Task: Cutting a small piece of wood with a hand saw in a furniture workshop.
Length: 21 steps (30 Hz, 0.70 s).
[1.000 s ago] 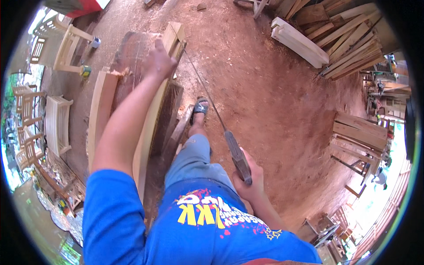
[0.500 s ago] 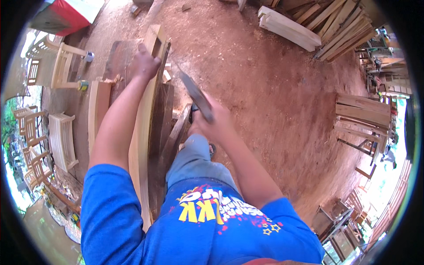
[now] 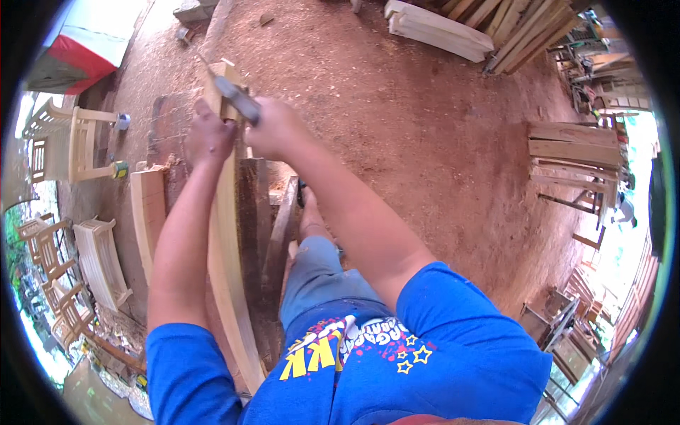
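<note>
A long pale wooden beam runs from my body toward the far end, with a dark slot near its far end. My left hand is closed over its far part, thumb side up. My right hand grips a grey, narrow tool with a thin tapering tip. The tool lies slantwise over the beam's end, just beyond my left hand. Motion blur hides its exact kind. Whether its edge touches the wood I cannot tell.
A shorter timber lies left of the beam, and a dark plank to its right. Pale wooden chairs and a slatted bench stand at left. Stacked boards lie far right, more boards at right. Shavings dot the earth floor.
My right hand has swung left and away from me, carrying the grey tool from beside the beam to above its far end. My left hand has shifted slightly nearer.
</note>
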Tool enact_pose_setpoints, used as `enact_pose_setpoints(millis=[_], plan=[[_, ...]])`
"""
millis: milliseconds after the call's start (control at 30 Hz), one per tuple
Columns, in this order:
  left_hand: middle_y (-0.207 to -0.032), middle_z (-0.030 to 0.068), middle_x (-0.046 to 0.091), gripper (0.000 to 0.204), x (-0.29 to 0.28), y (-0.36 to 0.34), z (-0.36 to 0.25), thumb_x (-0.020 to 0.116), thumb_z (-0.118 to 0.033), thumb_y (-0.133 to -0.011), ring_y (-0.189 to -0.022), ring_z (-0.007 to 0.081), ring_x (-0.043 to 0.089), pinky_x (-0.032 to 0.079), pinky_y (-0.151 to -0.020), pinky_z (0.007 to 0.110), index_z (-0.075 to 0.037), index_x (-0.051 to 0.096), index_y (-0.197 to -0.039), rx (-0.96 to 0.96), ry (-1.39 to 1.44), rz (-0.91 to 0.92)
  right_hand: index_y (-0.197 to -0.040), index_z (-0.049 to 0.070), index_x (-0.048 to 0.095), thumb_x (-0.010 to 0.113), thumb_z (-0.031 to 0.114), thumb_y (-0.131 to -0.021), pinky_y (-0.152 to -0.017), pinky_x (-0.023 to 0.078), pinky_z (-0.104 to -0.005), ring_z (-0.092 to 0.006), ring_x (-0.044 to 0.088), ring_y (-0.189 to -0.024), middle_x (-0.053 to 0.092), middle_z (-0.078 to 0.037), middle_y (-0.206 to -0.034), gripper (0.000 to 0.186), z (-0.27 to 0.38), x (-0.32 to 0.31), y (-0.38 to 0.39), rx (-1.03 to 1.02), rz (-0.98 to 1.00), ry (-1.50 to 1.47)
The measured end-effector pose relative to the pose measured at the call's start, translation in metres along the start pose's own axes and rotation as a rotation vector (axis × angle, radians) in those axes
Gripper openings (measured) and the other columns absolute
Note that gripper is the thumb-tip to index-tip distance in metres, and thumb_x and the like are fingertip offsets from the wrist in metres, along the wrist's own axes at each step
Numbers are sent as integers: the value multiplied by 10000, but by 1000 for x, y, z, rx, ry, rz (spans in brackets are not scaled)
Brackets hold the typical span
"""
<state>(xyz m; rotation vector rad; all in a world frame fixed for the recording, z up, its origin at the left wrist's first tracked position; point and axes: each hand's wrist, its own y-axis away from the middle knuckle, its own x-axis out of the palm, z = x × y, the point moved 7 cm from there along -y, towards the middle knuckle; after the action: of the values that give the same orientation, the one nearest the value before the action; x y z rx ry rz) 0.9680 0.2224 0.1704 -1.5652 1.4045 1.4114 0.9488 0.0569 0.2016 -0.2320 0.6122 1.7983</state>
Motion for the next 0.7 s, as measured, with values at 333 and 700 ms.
enact_pose_setpoints(millis=[333,700], plan=[[-1189,309,744,608,3,-16,24,691,-261,-929,-1043,499,751,602,-936,593,-20,439,-1427,-21,61,-2,-1597,39,484,703,36,-838,-908,590,-455,-420,758,-1078,743,-282,-1150,791,-78,-39,272,45,-48,-36],[-1289,289,706,742,-4,0,10,699,-270,-923,-1100,473,741,592,-965,588,-58,376,-1556,-50,47,34,-1392,48,636,678,49,-801,-882,583,-461,-405,746,-987,741,-239,-1028,592,-47,15,25,-149,-124,-88]])
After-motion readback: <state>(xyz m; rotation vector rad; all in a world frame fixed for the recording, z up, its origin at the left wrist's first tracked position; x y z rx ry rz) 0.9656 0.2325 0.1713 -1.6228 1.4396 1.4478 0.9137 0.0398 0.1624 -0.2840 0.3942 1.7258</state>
